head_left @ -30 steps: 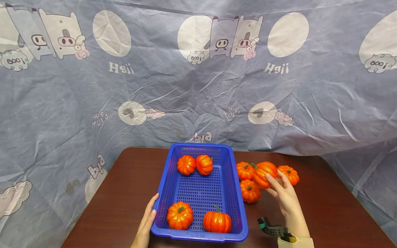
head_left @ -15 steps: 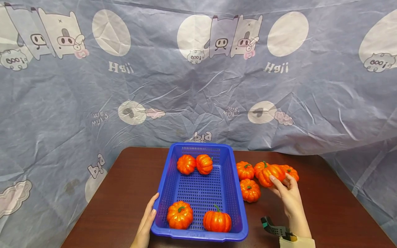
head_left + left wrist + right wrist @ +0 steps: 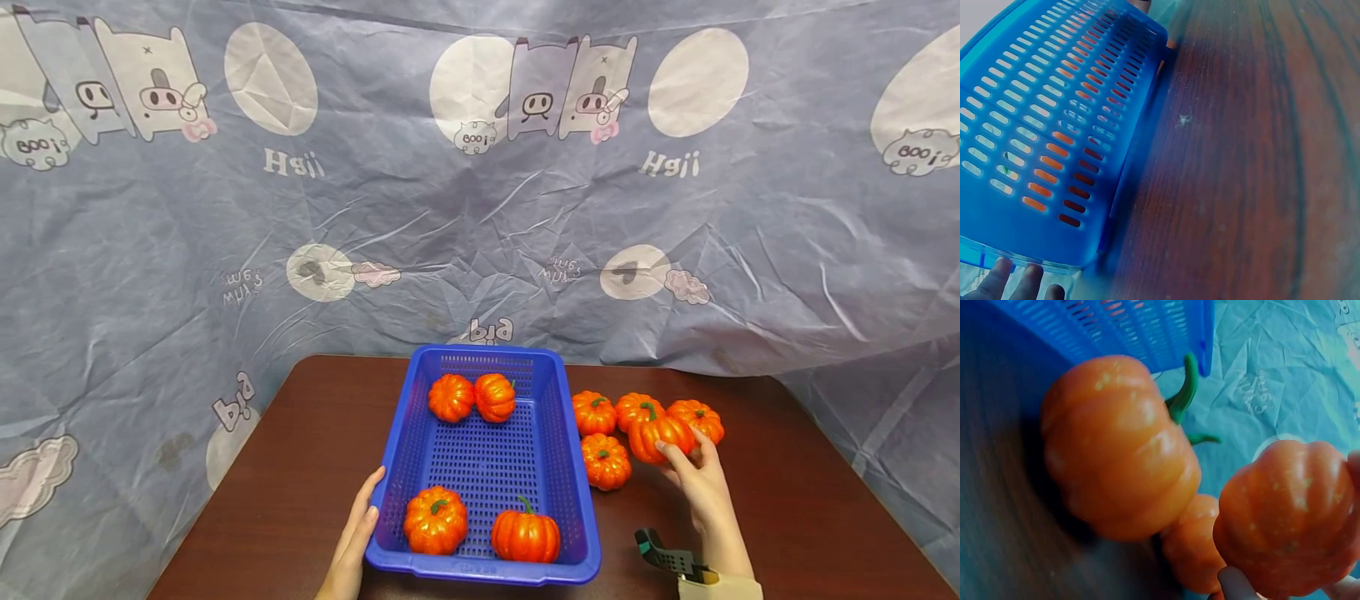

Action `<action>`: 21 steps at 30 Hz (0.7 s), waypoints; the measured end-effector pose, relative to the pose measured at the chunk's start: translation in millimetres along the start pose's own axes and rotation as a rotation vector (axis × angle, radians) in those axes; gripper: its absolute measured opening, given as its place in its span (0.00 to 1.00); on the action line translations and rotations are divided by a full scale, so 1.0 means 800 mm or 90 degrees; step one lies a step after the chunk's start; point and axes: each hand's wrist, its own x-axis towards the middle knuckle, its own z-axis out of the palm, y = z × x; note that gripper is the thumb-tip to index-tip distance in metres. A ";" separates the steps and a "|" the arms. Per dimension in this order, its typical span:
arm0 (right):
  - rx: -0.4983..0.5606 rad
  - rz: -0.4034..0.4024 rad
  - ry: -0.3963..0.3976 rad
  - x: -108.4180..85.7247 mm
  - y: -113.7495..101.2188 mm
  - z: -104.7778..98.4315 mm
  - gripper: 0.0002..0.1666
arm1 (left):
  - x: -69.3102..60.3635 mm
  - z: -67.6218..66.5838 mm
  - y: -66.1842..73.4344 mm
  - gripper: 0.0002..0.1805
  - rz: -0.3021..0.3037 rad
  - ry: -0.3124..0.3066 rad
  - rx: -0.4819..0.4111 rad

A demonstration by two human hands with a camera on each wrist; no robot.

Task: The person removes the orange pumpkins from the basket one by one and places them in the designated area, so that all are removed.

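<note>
My right hand holds an orange pumpkin with a green stem, thumb at its near side and fingers at its right. In the right wrist view the held pumpkin fills the lower right, with fingertips at its edges. Other pumpkins sit close around it: one nearer the basket, one behind, one at the right and one at the back left. My left hand touches the left wall of the blue basket with extended fingers.
Inside the basket, two pumpkins lie at the far end and two more at the near end. Brown tabletop shows on both sides. A printed grey-blue cloth hangs behind the table.
My right hand has shifted right and slightly down with its pumpkin, uncovering the pumpkin behind. The left hand and the basket have stayed in place.
</note>
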 end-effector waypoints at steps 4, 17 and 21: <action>-0.048 0.012 0.014 -0.005 -0.001 -0.002 0.54 | 0.000 0.000 0.000 0.26 0.004 -0.001 -0.003; -0.158 0.017 -0.052 -0.025 -0.009 -0.008 0.54 | 0.000 0.000 -0.001 0.26 0.024 -0.002 -0.003; -0.199 0.017 -0.065 -0.038 -0.026 -0.006 0.51 | 0.000 0.000 -0.002 0.26 0.027 -0.001 -0.004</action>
